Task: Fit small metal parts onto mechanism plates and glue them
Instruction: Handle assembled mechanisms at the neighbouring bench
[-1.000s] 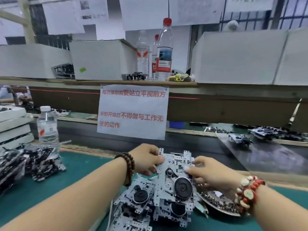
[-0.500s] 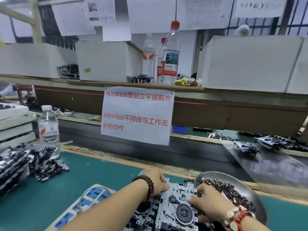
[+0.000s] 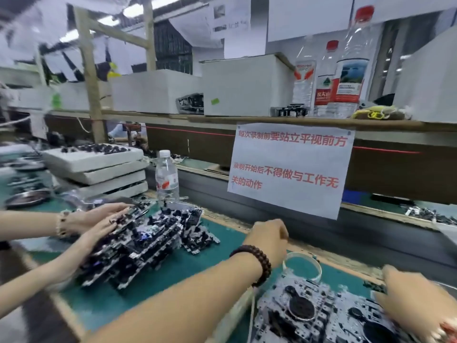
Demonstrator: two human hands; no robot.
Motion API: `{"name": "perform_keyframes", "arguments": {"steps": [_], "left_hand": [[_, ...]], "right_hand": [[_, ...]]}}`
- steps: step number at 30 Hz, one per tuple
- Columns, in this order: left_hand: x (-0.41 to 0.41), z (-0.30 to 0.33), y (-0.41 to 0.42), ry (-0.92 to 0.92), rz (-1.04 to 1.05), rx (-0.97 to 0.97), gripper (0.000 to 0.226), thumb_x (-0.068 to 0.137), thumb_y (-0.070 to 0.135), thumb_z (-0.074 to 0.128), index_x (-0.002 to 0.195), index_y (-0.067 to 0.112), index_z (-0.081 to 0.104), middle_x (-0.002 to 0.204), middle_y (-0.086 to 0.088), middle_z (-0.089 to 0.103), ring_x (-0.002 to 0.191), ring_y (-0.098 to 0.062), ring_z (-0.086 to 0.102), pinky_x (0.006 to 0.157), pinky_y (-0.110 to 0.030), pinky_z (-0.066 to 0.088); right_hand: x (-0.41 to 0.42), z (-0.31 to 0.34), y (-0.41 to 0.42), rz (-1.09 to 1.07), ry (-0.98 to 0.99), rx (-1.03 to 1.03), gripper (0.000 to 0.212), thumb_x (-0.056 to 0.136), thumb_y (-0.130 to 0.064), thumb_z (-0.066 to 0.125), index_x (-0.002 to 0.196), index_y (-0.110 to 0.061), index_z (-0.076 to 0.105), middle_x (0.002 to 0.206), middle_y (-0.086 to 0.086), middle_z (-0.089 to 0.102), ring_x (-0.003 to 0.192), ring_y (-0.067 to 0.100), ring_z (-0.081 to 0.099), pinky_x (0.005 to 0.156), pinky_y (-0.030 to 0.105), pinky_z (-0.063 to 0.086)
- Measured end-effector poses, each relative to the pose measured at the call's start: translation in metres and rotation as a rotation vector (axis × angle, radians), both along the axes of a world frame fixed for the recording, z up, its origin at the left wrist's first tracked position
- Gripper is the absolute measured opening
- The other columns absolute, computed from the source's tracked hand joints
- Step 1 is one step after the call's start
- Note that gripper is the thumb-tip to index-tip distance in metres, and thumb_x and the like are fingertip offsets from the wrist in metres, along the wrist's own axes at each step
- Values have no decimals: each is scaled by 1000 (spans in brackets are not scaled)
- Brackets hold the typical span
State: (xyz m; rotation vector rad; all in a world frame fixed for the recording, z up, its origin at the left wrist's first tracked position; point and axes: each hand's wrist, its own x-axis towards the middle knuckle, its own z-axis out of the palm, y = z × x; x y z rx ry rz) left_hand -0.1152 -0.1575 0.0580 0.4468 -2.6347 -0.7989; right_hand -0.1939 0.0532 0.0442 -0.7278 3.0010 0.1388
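Your left hand hovers curled, apparently empty, beyond the mechanism plates, right hand nearer, resting on them, grip blurred

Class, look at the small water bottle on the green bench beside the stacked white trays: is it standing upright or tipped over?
Upright. The small water bottle stands on its base on the green bench, white cap at the top, beside the stacked white trays.
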Motion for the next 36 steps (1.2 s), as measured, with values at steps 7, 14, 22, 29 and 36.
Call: {"name": "perform_keyframes", "arguments": {"steps": [7, 14, 22, 29, 36], "left_hand": [[67, 46, -79, 200, 131, -244, 18, 90, 19, 51, 106, 18, 59, 107, 0, 60, 103, -16, 51, 92, -29, 43], [135, 24, -150, -306, 459, -328, 62, 84, 55, 50, 136, 26, 32, 141, -5, 31, 131, -26, 30, 107, -45, 33], [160, -7, -190, -431, 373, -91, 85, 79, 65, 51, 146, 27, 14, 152, -6, 17, 137, -23, 27, 112, -37, 28], [169, -14, -202, -370, 236, -24, 64, 84, 58, 50, 140, 35, 29, 142, 1, 26, 132, -18, 32, 111, -34, 28], [177, -26, -209, -115, 244, -69, 39, 93, 41, 45, 131, 32, 44, 114, 9, 47, 104, -4, 48, 91, -15, 38]], "right_hand": [[32, 18, -111, 270, 55, -302, 19, 94, -35, 45, 109, -23, 48, 107, -4, 55, 96, 15, 55, 78, 26, 45], [77, 22, -196, 642, -58, -521, 37, 92, -27, 54, 128, -22, 44, 127, -3, 50, 116, 12, 46, 98, 23, 36], [107, 12, -247, 944, -1, -295, 74, 88, -35, 60, 147, -37, 16, 155, -13, 6, 140, 18, 10, 113, 41, 28], [110, 9, -289, 923, 94, -247, 63, 90, -41, 55, 144, -35, 24, 155, -5, 14, 138, 24, 18, 111, 44, 28], [114, 8, -304, 979, 311, -223, 50, 91, -30, 54, 137, -29, 34, 137, 5, 32, 121, 24, 34, 94, 37, 37]]}}
